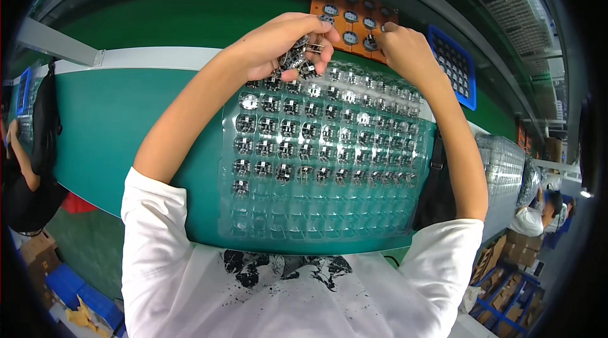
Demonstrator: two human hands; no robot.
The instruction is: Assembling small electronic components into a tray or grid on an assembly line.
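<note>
My left hand (pixel 273 39) is curled around a cluster of small round circuit boards (pixel 294 58) with thin metal pins sticking out. It hovers over the far left edge of a clear plastic tray (pixel 227 214). That tray has rows of pockets, the far ones filled with similar black boards (pixel 266 125). My right hand (pixel 408 52) reaches to the right side of an orange fixture plate (pixel 315 4) holding several round pieces. Its fingertips are pinched together at the plate; whatever they hold is hidden.
A blue tray (pixel 472 88) of small round parts stands right of the orange plate. The clear tray lies on a green bench mat (pixel 95 142). Black straps or bags hang at both sides. At far left another person's arm (pixel 24 159) shows; more people (pixel 538 214) sit at far right.
</note>
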